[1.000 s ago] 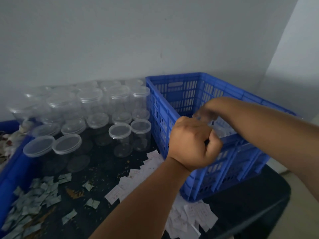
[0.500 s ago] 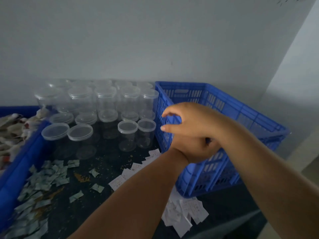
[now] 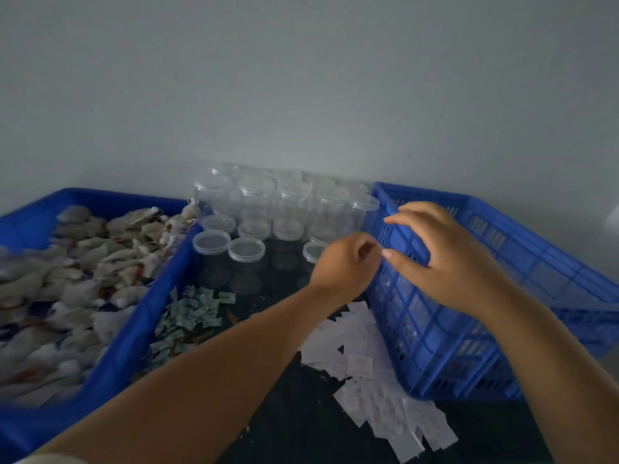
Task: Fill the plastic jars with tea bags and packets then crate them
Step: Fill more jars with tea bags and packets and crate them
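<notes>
Reaching forward with both arms, I have my left hand [image 3: 345, 266] curled into a loose fist just beside the left wall of the blue slatted crate [image 3: 435, 349]. Its back faces me, so I cannot tell whether anything is pinched inside it. It hangs over the nearest lidded jar [image 3: 312, 252], which is partly hidden behind my knuckles. My right hand [image 3: 449, 262] is spread and relaxed, fingers [image 3: 412, 209] fanned out and gripping nothing, over that same wall of the crate; whether my thumb touches the plastic I cannot make out. The clear plastic jars [image 3: 291, 202] stand in rows against the grey wall [image 3: 301, 78], between the crate on my right and a solid blue bin [image 3: 147, 313] on my left. Tea bags [image 3: 83, 262] are heaped in that bin. Small greenish packets [image 3: 191, 313] lie scattered on the dark table [image 3: 301, 420] just beside the bin, and white paper slips [image 3: 361, 360] are strewn along the foot of the crate, under my left forearm.
</notes>
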Available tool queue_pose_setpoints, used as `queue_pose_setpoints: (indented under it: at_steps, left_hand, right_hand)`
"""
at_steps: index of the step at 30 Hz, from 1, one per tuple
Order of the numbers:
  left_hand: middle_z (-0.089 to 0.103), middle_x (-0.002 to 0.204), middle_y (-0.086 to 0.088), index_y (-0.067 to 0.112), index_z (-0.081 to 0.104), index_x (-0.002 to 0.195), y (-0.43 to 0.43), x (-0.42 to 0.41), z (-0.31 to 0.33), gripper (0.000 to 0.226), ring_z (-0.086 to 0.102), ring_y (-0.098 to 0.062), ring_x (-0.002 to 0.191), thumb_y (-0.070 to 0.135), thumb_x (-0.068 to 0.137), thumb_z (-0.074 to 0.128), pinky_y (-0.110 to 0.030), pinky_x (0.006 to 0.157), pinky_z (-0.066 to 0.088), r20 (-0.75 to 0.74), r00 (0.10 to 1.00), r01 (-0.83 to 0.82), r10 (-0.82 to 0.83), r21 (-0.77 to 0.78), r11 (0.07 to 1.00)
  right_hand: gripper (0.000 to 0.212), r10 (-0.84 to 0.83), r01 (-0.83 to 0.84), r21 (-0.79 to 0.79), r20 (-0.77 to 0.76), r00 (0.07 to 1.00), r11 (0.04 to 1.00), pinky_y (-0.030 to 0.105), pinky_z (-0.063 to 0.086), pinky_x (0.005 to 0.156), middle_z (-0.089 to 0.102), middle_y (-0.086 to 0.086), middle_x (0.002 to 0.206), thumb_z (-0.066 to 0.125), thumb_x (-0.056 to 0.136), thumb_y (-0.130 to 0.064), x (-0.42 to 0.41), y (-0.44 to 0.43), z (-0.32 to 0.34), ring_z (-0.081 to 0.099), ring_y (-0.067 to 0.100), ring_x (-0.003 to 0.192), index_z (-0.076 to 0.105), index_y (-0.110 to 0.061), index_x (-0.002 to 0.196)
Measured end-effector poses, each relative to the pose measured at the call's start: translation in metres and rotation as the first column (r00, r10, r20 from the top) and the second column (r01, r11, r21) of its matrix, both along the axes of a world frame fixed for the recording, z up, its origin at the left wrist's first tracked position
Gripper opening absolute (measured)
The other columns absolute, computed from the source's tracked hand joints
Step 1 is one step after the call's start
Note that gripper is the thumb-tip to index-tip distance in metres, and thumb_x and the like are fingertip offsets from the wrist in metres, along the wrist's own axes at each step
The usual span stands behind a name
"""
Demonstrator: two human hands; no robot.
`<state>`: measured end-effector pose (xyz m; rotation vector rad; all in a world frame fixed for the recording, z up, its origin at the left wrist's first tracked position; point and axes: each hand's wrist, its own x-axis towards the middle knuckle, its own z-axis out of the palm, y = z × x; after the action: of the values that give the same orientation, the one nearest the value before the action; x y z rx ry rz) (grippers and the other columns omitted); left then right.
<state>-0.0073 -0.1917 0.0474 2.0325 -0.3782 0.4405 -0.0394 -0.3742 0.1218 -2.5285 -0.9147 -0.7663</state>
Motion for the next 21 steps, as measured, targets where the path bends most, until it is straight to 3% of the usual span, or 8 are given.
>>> queue_pose_setpoints:
  at_steps: [3,6,8,12,16,19,21]
  left_hand:
    - [0.063,0.072,0.005,0.025,0.059,0.074,0.074,0.007,-0.062,0.036,0.061,-0.013,0.066,0.047,0.103,0.054,-0.032,0.058,0.043,-0.170,0.961,-0.141,0.217,0.371,0.918]
    - [0.060,0.072,0.007,0.027,0.059,0.073,0.136,0.001,-0.136,0.039,0.058,-0.008,0.066,0.051,0.104,0.054,-0.029,0.055,0.039,-0.229,0.902,-0.220,0.367,0.487,0.845]
    - [0.058,0.070,0.007,0.028,0.056,0.070,0.160,-0.006,-0.173,0.042,0.056,-0.009,0.066,0.049,0.106,0.052,-0.027,0.055,0.036,-0.235,0.882,-0.291,0.408,0.410,0.865]
    - [0.052,0.060,0.001,0.020,0.046,0.061,0.183,-0.010,-0.200,0.051,0.047,-0.008,0.054,0.038,0.109,0.050,-0.036,0.058,0.039,-0.254,0.858,-0.450,0.447,0.046,0.892]
    - [0.046,0.053,0.006,0.026,0.043,0.055,0.181,-0.011,-0.200,0.049,0.042,-0.008,0.049,0.042,0.101,0.049,-0.034,0.055,0.035,-0.261,0.858,-0.479,0.442,-0.097,0.872]
    - [0.049,0.055,0.009,0.035,0.051,0.058,0.179,-0.013,-0.202,0.043,0.041,-0.007,0.050,0.044,0.099,0.046,-0.034,0.054,0.033,-0.240,0.878,-0.449,0.414,-0.115,0.886]
    - [0.051,0.057,0.009,0.038,0.051,0.059,0.180,-0.013,-0.203,0.042,0.041,-0.006,0.050,0.047,0.099,0.043,-0.033,0.054,0.031,-0.240,0.882,-0.443,0.406,-0.123,0.888]
  right_hand:
    - [0.065,-0.067,0.046,-0.123,-0.169,0.983,0.991,0.043,0.044,0.113,0.019,-0.008,0.167,0.061,0.093,-0.064,0.011,0.023,-0.028,0.042,0.020,0.148,0.048,-0.036,0.151]
    - [0.078,-0.119,0.046,-0.254,-0.283,0.952,0.966,0.050,0.040,0.119,-0.003,-0.012,0.172,0.065,0.095,-0.062,0.031,0.055,-0.061,0.024,0.026,0.159,0.027,-0.041,0.160]
    - [0.084,-0.120,0.020,-0.282,-0.341,0.933,0.959,0.053,0.037,0.123,-0.003,-0.007,0.173,0.069,0.096,-0.059,0.044,0.082,-0.080,0.020,0.031,0.161,0.022,-0.040,0.163]
    - [0.088,-0.060,-0.052,-0.242,-0.432,0.900,0.969,0.049,0.039,0.121,0.016,0.002,0.171,0.071,0.095,-0.059,0.073,0.148,-0.102,0.031,0.030,0.156,0.022,-0.037,0.165]
    - [0.099,-0.047,0.031,-0.039,-0.536,0.843,0.999,0.046,0.044,0.113,0.032,0.007,0.169,0.080,0.090,-0.055,0.110,0.219,-0.122,0.042,0.031,0.150,0.021,-0.029,0.166]
    - [0.127,0.049,0.298,0.303,-0.771,0.635,0.905,0.039,0.043,0.113,0.027,0.007,0.173,0.093,0.081,-0.043,0.127,0.269,-0.153,0.039,0.030,0.154,0.004,-0.022,0.170]
    - [0.137,0.103,0.484,0.382,-0.855,0.508,0.787,0.043,0.044,0.118,0.025,0.009,0.174,0.096,0.078,-0.039,0.136,0.293,-0.179,0.037,0.032,0.154,-0.002,-0.018,0.170]
